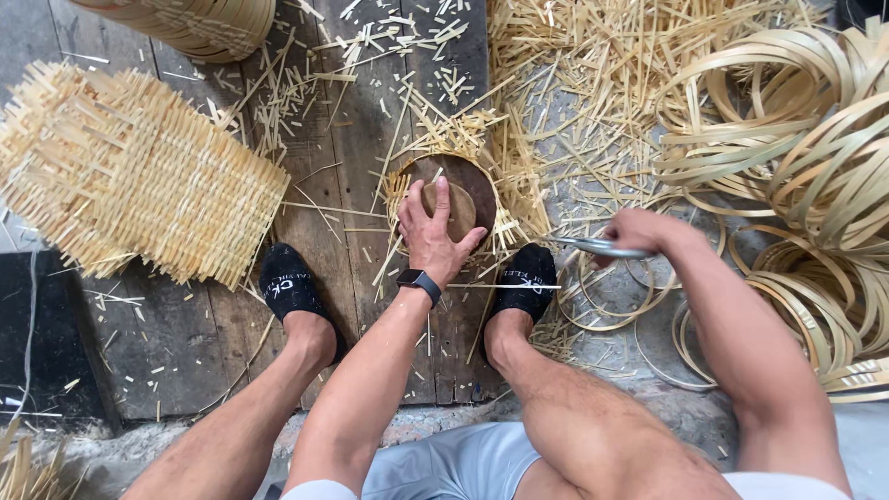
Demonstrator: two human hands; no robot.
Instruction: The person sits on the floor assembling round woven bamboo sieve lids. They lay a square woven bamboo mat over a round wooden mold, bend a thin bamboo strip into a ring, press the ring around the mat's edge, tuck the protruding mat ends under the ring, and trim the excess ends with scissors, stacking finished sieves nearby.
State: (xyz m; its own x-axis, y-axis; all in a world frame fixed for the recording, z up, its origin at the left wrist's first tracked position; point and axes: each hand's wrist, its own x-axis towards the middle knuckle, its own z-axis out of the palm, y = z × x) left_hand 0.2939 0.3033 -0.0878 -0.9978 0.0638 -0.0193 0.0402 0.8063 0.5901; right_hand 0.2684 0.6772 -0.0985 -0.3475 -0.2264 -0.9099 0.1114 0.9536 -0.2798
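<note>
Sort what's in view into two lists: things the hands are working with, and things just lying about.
In hand:
- left hand pressing a round wooden block
- woven piece under that block
- right hand gripping metal scissors

Lying about:
- woven bamboo mat
- coiled bamboo strips
- cut splinters
- basket edge at the top

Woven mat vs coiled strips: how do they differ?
The woven mat lies left on the wooden boards; the coiled strips pile up at right. The woven mat is a flat interlaced panel with frayed ends; the coiled strips are loose, unwoven loops. Neither hand touches either: the left hand presses a round wooden block, the right hand holds scissors. Both are pale, straw-coloured.
</note>
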